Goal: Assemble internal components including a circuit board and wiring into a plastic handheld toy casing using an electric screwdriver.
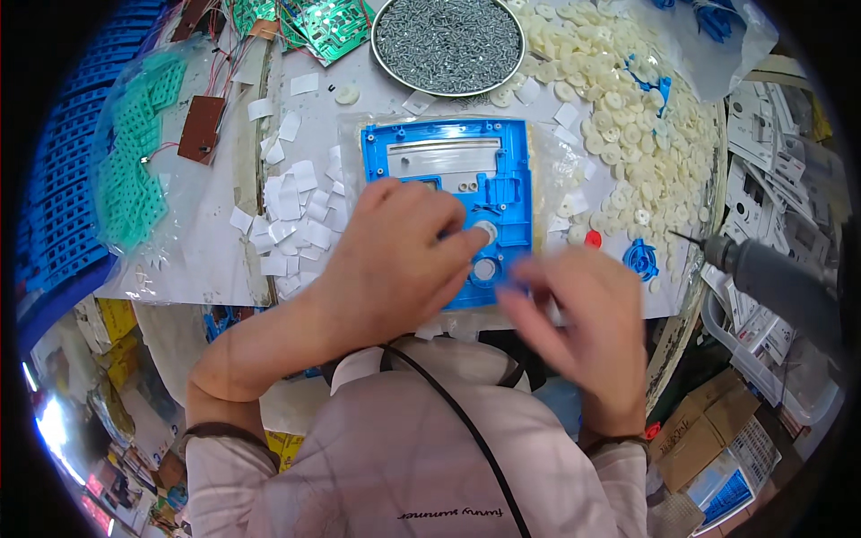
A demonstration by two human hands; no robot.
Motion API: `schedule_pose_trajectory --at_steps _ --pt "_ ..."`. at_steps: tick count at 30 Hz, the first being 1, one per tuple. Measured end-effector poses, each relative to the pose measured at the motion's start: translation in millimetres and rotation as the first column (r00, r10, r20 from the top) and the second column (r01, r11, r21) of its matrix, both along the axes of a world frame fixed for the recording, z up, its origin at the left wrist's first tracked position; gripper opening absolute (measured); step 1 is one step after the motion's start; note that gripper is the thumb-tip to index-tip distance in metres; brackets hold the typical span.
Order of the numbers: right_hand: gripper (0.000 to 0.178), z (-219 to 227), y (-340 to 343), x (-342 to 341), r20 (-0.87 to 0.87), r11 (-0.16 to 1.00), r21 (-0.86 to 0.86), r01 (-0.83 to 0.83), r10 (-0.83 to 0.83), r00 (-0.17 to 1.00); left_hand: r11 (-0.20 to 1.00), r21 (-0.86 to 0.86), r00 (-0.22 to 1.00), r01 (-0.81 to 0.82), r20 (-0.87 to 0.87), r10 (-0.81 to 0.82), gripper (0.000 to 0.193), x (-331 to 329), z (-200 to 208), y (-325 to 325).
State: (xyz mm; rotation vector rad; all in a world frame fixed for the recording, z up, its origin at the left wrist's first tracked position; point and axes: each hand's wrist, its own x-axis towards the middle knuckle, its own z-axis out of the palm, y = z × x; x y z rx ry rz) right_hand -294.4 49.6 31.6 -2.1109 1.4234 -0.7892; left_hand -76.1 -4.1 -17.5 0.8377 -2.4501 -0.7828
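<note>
A blue plastic housing (515, 197) lies on clear plastic film in front of me, its inner side with screw posts facing up. My left hand (408, 238) is bent over its left half, fingers curled. One fingertip presses on a white plastic disc (486, 229) set in a round opening. Below that, a second round opening (485, 270) shows pale. A clear window strip (444, 156) spans the housing's upper part. My right hand (578, 314) is at the housing's lower right corner, smeared by motion; whether its fingers hold anything cannot be made out.
A round tray (378, 56) of screws stands behind the housing. Cream plastic discs (628, 134) are heaped at right, white paper pieces (291, 197) scattered left. A power screwdriver (771, 280) juts in from the right. Green parts (134, 166) in a bag and circuit boards (327, 27) lie farther left.
</note>
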Motion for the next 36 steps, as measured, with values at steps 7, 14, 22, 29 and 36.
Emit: schedule_pose_trajectory --at_steps 7,14,22,29,36 --pt "0.020 77 22 -33 0.734 0.771 -0.459 -0.442 0.609 0.301 0.908 -0.385 0.986 -0.166 -0.055 0.157 0.011 -4 1 -129" --pt "0.009 83 27 -25 0.796 0.781 -0.440 -0.442 0.568 0.211 0.894 -0.449 0.979 0.001 0.183 0.091 0.010 -18 -30 -177" --pt "0.015 82 17 -54 0.658 0.708 -0.411 -0.575 0.667 0.351 0.811 -0.584 0.942 0.040 0.293 0.165 0.016 -25 -37 -183" --pt "0.037 52 -88 -40 0.761 0.989 -0.114 0.094 0.026 0.648 0.871 -0.486 0.949 0.064 0.301 0.098 0.016 -21 -26 -185" --pt "0.035 46 -124 -10 0.798 0.998 -0.058 -0.041 0.071 0.598 0.867 -0.482 0.981 -0.124 0.069 0.179 0.027 -7 -76 -217"
